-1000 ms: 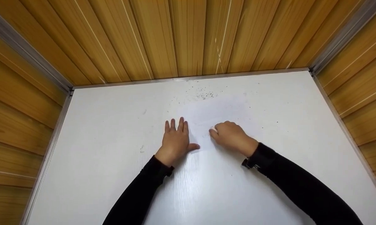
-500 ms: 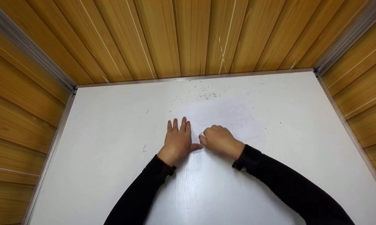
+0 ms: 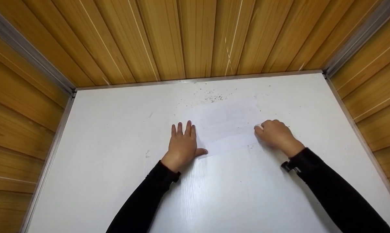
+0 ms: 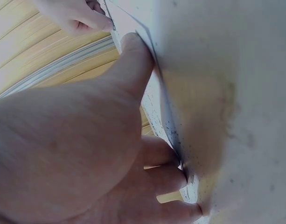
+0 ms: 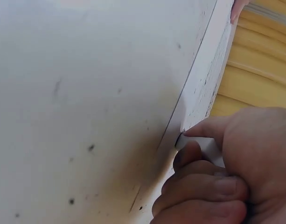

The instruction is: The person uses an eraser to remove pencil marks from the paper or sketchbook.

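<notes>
A sheet of white paper (image 3: 227, 118) with faint grey smudges lies flat on the white table. My left hand (image 3: 183, 145) rests on its left edge, fingers straight and spread, thumb out along the near corner; the left wrist view shows that thumb (image 4: 133, 56) on the paper's edge. At the sheet's right side my right hand (image 3: 277, 134) grips a small white eraser (image 5: 210, 148) between thumb and curled fingers. The eraser's dark-smudged end is down at the paper, and most of its body is hidden inside the hand.
Dark crumbs (image 3: 214, 97) are scattered on the table (image 3: 117, 181) beyond the paper, with a few specks and smudges elsewhere. Wood-patterned panels (image 3: 195, 38) enclose the table at the back and both sides, meeting it at a metal edge strip.
My right hand with the eraser first slid left, close to the left thumb, then swept right across the paper to its right side. The left hand stays in place.
</notes>
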`<state>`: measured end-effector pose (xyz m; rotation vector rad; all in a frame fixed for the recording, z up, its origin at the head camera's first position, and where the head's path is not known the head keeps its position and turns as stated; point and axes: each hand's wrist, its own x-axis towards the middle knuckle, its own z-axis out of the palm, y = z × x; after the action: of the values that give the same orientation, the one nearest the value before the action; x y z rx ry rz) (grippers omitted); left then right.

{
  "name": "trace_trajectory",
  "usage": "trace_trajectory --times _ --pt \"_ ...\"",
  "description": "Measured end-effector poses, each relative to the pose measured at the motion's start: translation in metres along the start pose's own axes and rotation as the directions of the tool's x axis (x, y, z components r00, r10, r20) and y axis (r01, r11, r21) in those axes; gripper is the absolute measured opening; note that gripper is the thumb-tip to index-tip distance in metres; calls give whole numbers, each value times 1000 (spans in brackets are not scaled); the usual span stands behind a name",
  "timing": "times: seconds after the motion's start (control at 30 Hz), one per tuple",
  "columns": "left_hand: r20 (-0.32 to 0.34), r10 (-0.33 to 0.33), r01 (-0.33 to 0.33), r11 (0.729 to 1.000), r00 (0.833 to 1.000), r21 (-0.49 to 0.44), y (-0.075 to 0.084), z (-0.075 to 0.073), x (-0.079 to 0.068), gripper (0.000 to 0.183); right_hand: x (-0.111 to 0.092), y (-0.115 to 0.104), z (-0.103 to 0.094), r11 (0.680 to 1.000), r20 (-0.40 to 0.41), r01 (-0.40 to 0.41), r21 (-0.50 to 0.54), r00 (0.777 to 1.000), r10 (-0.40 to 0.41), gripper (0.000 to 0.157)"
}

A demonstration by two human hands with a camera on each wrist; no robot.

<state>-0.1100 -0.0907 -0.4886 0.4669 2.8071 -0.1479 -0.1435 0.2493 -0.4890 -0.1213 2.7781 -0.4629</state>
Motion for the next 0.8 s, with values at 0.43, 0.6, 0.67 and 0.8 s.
trace_trajectory --times 0.43,0.6,0.67,0.8 --pt "-28 8 -8 1000 1000 -6 -1 2 0 117 -9 -46 11 995 17 50 89 999 -52 51" --pt "-46 10 -11 1000 999 -4 -1 1 1 118 -7 -97 25 988 57 152 41 986 -154 50" --pt "-41 10 -10 1000 999 -14 -1 2 1 118 -6 -118 32 978 61 209 17 976 -209 49" --pt "-55 9 -11 1000 998 -20 -1 2 2 116 -2 -151 45 953 74 302 -2 951 -301 48"
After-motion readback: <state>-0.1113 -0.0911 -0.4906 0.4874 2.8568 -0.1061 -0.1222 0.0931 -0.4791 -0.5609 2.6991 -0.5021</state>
